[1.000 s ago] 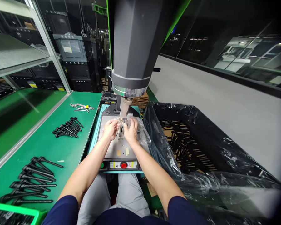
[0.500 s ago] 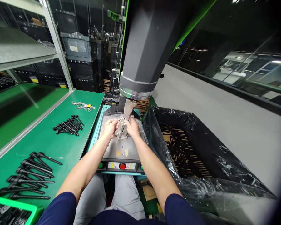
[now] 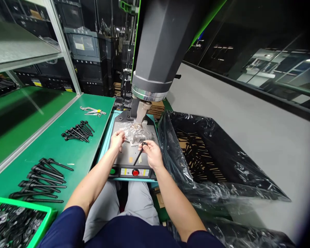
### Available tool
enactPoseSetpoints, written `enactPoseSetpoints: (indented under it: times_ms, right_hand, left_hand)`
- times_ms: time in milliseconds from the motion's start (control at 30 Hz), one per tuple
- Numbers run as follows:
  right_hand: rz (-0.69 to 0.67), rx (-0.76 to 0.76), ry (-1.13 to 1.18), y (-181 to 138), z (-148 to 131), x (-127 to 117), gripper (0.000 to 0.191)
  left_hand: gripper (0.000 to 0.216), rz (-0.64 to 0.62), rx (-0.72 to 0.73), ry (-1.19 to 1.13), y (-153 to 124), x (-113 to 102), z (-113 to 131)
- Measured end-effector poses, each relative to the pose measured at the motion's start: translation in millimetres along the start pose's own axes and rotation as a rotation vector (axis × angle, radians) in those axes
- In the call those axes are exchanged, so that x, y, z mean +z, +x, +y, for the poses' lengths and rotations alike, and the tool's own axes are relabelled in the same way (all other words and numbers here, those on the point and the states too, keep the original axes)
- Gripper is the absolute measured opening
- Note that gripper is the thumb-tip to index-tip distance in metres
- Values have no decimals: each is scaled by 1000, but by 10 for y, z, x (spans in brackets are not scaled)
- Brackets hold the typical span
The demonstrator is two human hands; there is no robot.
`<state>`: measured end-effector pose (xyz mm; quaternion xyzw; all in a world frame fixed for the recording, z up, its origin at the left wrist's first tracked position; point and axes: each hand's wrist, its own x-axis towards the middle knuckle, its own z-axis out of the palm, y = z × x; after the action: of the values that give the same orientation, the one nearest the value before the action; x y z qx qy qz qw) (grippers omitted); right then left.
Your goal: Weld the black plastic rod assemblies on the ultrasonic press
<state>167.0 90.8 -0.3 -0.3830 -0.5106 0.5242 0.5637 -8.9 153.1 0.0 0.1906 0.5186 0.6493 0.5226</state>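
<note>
My right hand (image 3: pixel 153 154) pinches a thin black rod (image 3: pixel 140 154) by its upper end and holds it above the grey machine plate (image 3: pixel 124 155). My left hand (image 3: pixel 117 139) has its fingers curled over the left part of the plate, next to a small metal fixture (image 3: pixel 132 138); what it holds, if anything, I cannot make out. A crinkled clear plastic film (image 3: pixel 133 129) lies around the fixture, under the press horn (image 3: pixel 141 112) of the big grey machine head (image 3: pixel 157 51).
Two groups of black rods (image 3: pixel 77 131) (image 3: pixel 42 179) lie on the green bench at left, with metal tools (image 3: pixel 92 110) farther back. A green tray (image 3: pixel 18 224) of small black parts is at bottom left. A plastic-lined bin (image 3: pixel 206 155) with rods stands at right. Red button (image 3: pixel 135 172) on the front panel.
Both hands came back from the fixture under the horn. My right hand now carries a black rod toward me; the left drew back to the plate's left side.
</note>
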Motion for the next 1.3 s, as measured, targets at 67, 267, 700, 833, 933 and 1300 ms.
enactPoseSetpoints:
  times_ms: [67, 267, 700, 833, 933, 1300]
  right_hand:
    - [-11, -10, 8, -44, -82, 58, 44]
    - [-109, -126, -90, -170, -175, 308, 38]
    - [-584, 86, -427, -484, 350, 1023, 30]
    - [-795, 125, -453, -572, 589, 1470, 21]
    - [-846, 113, -504, -546, 778, 1973, 17]
    - [-919, -152, -883, -559, 1158, 3523, 8]
  left_hand:
    - [29, 69, 61, 47, -125, -168, -54]
    - [41, -355, 296, 354, -840, -663, -317]
    - [20, -112, 166, 211, -1416, -1360, -405]
    - [18, 10, 136, 115, -1559, -1707, -418]
    - [22, 156, 116, 144, -1782, -2006, -366]
    - [24, 460, 330, 888, -2803, -3061, 460]
